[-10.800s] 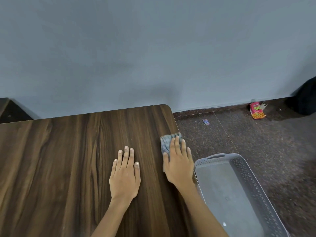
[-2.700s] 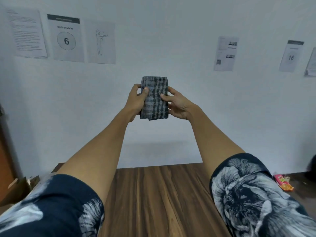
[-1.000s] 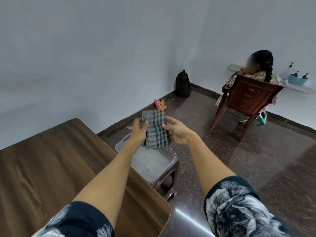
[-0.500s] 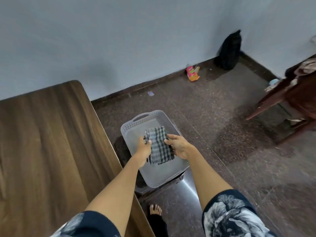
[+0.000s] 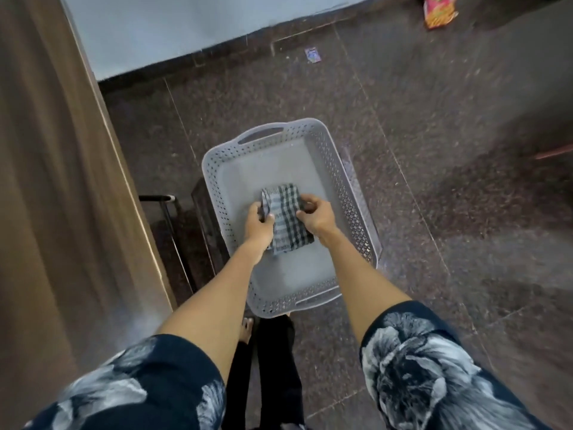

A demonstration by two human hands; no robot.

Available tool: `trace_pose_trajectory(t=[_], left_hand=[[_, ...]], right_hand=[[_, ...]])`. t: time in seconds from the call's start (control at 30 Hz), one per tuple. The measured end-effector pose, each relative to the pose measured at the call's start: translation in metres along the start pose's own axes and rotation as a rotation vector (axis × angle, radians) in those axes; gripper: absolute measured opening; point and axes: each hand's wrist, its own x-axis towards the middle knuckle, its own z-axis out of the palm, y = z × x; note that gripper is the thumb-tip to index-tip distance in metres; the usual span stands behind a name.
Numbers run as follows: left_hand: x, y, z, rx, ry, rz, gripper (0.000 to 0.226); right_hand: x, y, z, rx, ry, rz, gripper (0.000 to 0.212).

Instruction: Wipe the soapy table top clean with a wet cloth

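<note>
A folded grey-and-black checked cloth (image 5: 286,221) is held low inside a grey perforated plastic basket (image 5: 350,193). My left hand (image 5: 259,223) grips its left edge and my right hand (image 5: 316,217) grips its right edge. The cloth hangs down between both hands; whether it touches the basket's floor I cannot tell. The brown wooden table top (image 5: 52,193) fills the left side of the view, apart from both hands.
The basket rests on a dark stool (image 5: 204,225) just right of the table's edge. Around it is dark speckled floor, with a red snack packet (image 5: 438,10) and a small wrapper (image 5: 312,54) near the wall. My foot (image 5: 246,332) is below the basket.
The cloth has gone from held up before the wall, across to the right of the table and down into the basket. My view has tilted down over the basket.
</note>
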Motion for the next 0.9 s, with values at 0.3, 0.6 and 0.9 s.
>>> trace_pose_trajectory(t=[0.3,0.6,0.9], left_hand=[[-0.008,-0.003,0.001,0.270,0.322,0.035,0.027],[-0.032,0.027,-0.008,0.346,0.344,0.057,0.021],[-0.086,0.099,-0.057,0.310,0.436,0.275,0.018]], right_hand=[[0.005,0.018,0.026,-0.122,0.246,-0.086,0.034],[-0.015,0.002,0.001,-0.290,0.143,-0.031,0.042],[-0.071,-0.090,-0.019,-0.243,0.128,-0.122,0.046]])
